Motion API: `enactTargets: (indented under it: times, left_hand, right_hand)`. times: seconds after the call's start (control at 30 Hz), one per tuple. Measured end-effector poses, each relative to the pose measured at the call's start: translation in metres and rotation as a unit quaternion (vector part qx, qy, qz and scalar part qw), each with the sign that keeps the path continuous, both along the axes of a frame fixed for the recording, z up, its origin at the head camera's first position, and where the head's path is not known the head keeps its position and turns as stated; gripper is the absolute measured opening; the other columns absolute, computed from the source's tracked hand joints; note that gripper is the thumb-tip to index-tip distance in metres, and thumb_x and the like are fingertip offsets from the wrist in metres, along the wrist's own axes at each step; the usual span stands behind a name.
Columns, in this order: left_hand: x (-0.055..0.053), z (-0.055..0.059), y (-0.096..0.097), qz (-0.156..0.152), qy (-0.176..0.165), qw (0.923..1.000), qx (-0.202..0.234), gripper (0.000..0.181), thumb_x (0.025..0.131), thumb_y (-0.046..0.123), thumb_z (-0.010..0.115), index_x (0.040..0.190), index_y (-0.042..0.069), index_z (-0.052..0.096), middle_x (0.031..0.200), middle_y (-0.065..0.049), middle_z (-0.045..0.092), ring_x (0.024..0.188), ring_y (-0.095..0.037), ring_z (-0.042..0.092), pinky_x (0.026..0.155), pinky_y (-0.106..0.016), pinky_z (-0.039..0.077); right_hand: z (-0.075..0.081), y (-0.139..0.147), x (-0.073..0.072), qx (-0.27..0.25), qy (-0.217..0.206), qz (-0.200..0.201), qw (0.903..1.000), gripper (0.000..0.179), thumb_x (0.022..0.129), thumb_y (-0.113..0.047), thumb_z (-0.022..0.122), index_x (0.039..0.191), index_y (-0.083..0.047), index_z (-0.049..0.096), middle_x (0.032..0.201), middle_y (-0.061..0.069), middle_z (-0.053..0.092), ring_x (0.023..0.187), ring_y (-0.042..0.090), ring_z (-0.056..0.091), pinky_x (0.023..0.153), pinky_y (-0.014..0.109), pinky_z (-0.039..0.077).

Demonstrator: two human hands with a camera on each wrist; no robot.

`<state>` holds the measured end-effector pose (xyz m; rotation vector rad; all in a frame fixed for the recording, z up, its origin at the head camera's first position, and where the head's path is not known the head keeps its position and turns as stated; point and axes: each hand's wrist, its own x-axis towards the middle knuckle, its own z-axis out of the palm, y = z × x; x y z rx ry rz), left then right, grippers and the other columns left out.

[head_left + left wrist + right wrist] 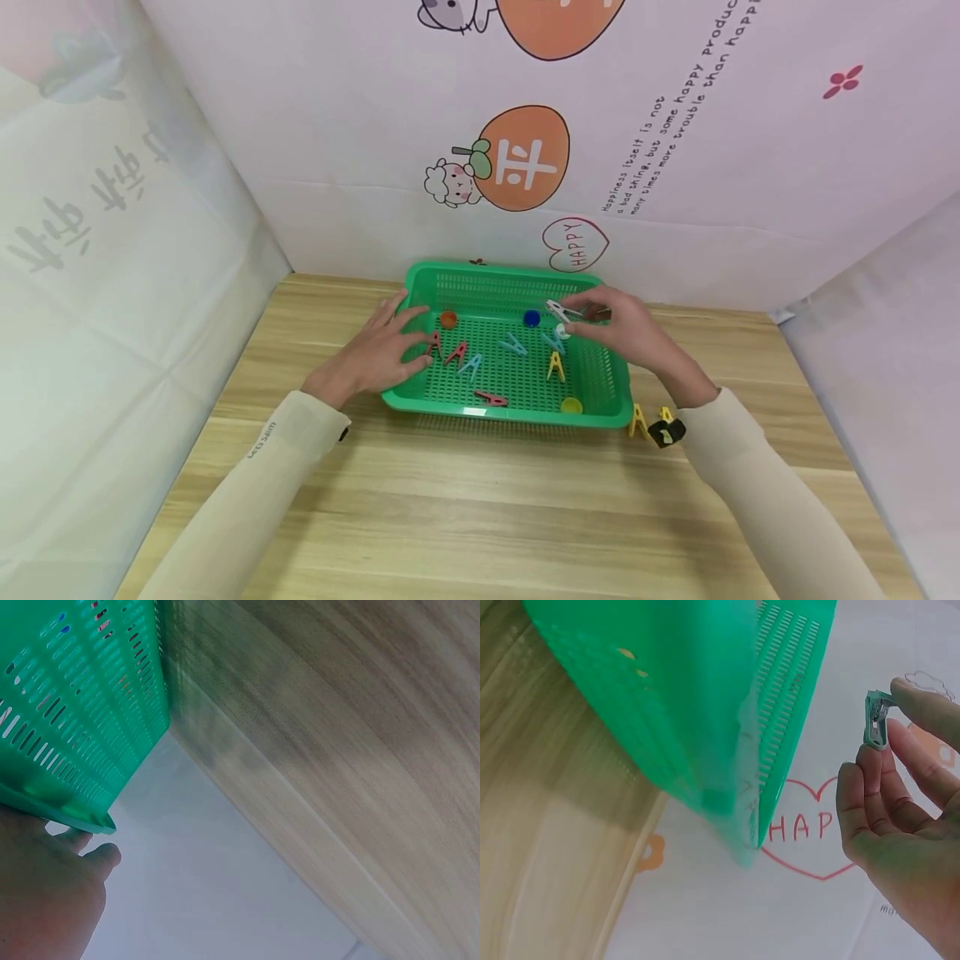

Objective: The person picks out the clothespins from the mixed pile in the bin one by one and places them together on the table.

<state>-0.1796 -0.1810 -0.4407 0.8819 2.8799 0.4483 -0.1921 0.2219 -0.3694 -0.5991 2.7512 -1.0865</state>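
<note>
My right hand (618, 323) is over the right side of a green plastic basket (517, 419), pinching a white-grey clothespin (558, 311) between thumb and fingertips. In the right wrist view the same clothespin (876, 720) shows end-on beside the basket wall. Spread fingers of my left hand (378, 354) lie over the basket's left rim. Inside the basket are red clothespins (491, 398), light blue clothespins (513, 344) and a yellow clothespin (555, 367). With them lie an orange cap (447, 319), a blue cap (532, 318), a yellow cap (572, 406) and a white cap (562, 331).
A yellow clothespin (637, 421) is outside the basket at its right front corner, with a second yellow piece (666, 412) by my right wrist's black strap. The wooden table (465, 517) backs onto a printed white sheet (337, 125), with more sheeting at both sides.
</note>
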Motion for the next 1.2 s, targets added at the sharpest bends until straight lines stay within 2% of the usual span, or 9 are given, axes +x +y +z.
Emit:
enactTargets:
  times: [0.23, 0.37, 0.47, 0.53, 0.73, 0.93, 1.2]
  left_hand:
    - [0.0, 0.0, 0.0, 0.0, -0.003, 1.0, -0.001, 0.046, 0.11, 0.044, 0.059, 0.141, 0.013, 0.074, 0.178, -0.014, 0.033, 0.171, -0.042, -0.004, 0.139, -0.063, 0.001]
    - [0.0, 0.001, 0.001, -0.001, -0.003, 1.0, -0.002, 0.046, 0.11, 0.044, 0.059, 0.141, 0.013, 0.074, 0.178, -0.014, 0.033, 0.171, -0.042, -0.004, 0.139, -0.062, 0.0]
    - [0.0, 0.0, 0.001, -0.002, -0.003, 1.0, -0.003, 0.047, 0.11, 0.045, 0.058, 0.141, 0.013, 0.074, 0.178, -0.013, 0.033, 0.171, -0.042, -0.004, 0.139, -0.062, 0.001]
    - [0.0, -0.001, 0.001, -0.003, -0.001, 1.0, -0.003, 0.046, 0.11, 0.045, 0.059, 0.141, 0.013, 0.074, 0.178, -0.013, 0.033, 0.171, -0.042, -0.004, 0.139, -0.063, 0.001]
    - [-0.002, -0.003, 0.0, -0.002, 0.004, 1.0, -0.001, 0.045, 0.11, 0.043, 0.06, 0.141, 0.014, 0.074, 0.178, -0.015, 0.033, 0.171, -0.044, -0.003, 0.138, -0.065, 0.002]
    - [-0.002, -0.004, -0.001, -0.001, 0.002, 1.0, 0.001, 0.045, 0.11, 0.043, 0.06, 0.141, 0.014, 0.074, 0.178, -0.014, 0.033, 0.171, -0.043, -0.004, 0.138, -0.064, 0.002]
    - [-0.002, -0.004, -0.001, -0.002, 0.006, 1.0, 0.002, 0.044, 0.11, 0.043, 0.06, 0.14, 0.013, 0.074, 0.177, -0.015, 0.033, 0.17, -0.044, -0.002, 0.138, -0.065, 0.003]
  right_hand:
    - [-0.001, 0.021, 0.013, -0.001, 0.0, -0.03, 0.9996, 0.036, 0.104, -0.02, 0.077, 0.137, -0.007, 0.073, 0.126, 0.012, 0.071, 0.11, 0.027, 0.066, 0.105, 0.051, 0.058]
    - [-0.002, 0.035, 0.022, -0.002, 0.006, -0.041, 0.9991, 0.036, 0.104, -0.023, 0.076, 0.137, -0.008, 0.073, 0.129, 0.012, 0.071, 0.111, 0.027, 0.066, 0.099, 0.03, 0.06]
    - [-0.004, 0.046, 0.029, 0.001, 0.005, -0.057, 0.9984, 0.038, 0.105, -0.026, 0.075, 0.139, -0.009, 0.072, 0.133, 0.012, 0.07, 0.114, 0.027, 0.065, 0.092, 0.013, 0.054]
    - [-0.005, 0.052, 0.033, 0.002, 0.001, -0.069, 0.9976, 0.039, 0.106, -0.028, 0.075, 0.14, -0.01, 0.071, 0.135, 0.011, 0.069, 0.116, 0.027, 0.063, 0.091, 0.008, 0.05]
    - [-0.012, 0.068, 0.042, 0.005, 0.006, -0.096, 0.9953, 0.043, 0.106, -0.032, 0.074, 0.143, -0.011, 0.07, 0.133, 0.011, 0.07, 0.113, 0.022, 0.06, 0.091, 0.005, 0.048]
    - [-0.022, 0.08, 0.05, 0.005, 0.031, -0.108, 0.9937, 0.04, 0.104, -0.026, 0.078, 0.139, -0.008, 0.073, 0.126, 0.013, 0.072, 0.101, 0.007, 0.062, 0.088, 0.004, 0.05]
    - [-0.038, 0.105, 0.068, 0.004, 0.015, -0.134, 0.9909, 0.044, 0.104, -0.03, 0.077, 0.143, -0.01, 0.07, 0.132, 0.013, 0.069, 0.102, -0.006, 0.062, 0.085, 0.006, 0.053]
